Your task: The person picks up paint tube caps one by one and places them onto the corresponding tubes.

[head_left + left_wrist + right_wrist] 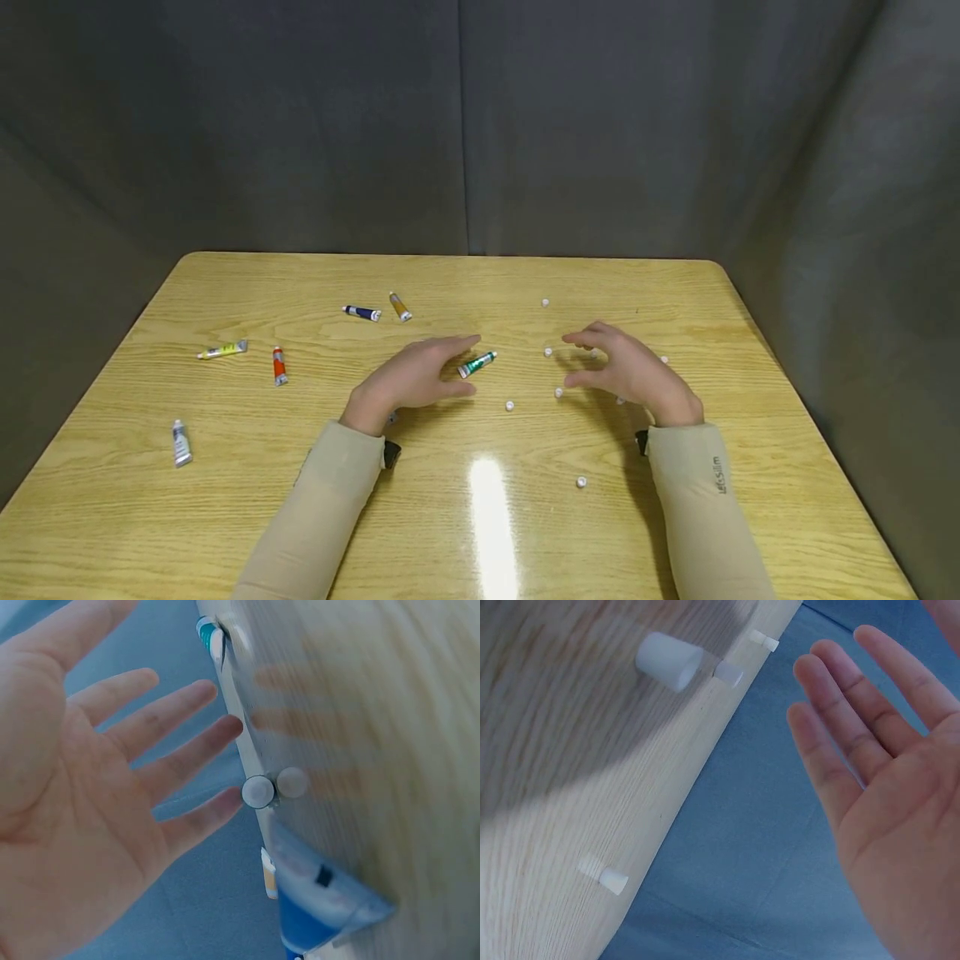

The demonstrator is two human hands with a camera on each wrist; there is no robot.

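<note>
My left hand [416,373] hovers over the table, fingers extended and thumb apart, holding nothing. Just beyond its fingertips lies a green paint tube [477,365]. Beneath that wrist, a blue-and-silver paint tube [311,889] with a white cap [258,792] is mostly hidden in the head view. On the other side, my right hand [630,371] is also held above the table, palm inward and fingers loosely extended, with nothing in it. Small white caps [558,392] lie around and under it, one of them large in the right wrist view, a white cap [669,661].
Further left lie a yellow tube [222,350], a red tube [280,366] and a silver-white tube [182,443]. Toward the back are a dark blue tube [362,313] and an ochre tube [401,307]. A lone cap [581,482] sits nearer the front. Grey curtains [315,133] surround the wooden table [225,533].
</note>
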